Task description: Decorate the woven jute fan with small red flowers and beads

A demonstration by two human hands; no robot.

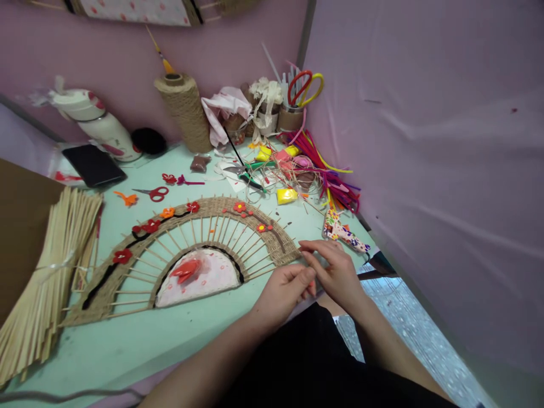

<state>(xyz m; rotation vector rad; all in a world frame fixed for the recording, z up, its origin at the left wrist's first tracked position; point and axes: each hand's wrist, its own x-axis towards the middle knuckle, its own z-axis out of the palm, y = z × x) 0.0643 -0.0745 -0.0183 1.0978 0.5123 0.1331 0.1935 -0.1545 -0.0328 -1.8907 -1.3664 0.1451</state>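
Holding the left hand [291,286] curled, thumb against fingers, right beside the right hand [334,266], loosely bent with fingertips at or just beside the right end of the woven fan [215,207]; not showing clearly any piece between the fingertips, so leaving either grip impossible to tell. Hovering so near the edge of the table [178,331], perhaps risking the drop of any small pinched piece to the floor [403,306]. By pushing carelessly at that end, possibly straining or loosening the weave; by tipping the fan, sliding the red packet [189,271] off the white panel [221,273]; by swinging the right hand outward, knocking the floral glue gun [346,232]. Lying flat on the table, mostly leftward of both hands; pointing the curved rim toward the back wall [238,51], straight side bodyward; running lengthwise left to right, slanting slightly away from the body rightward.
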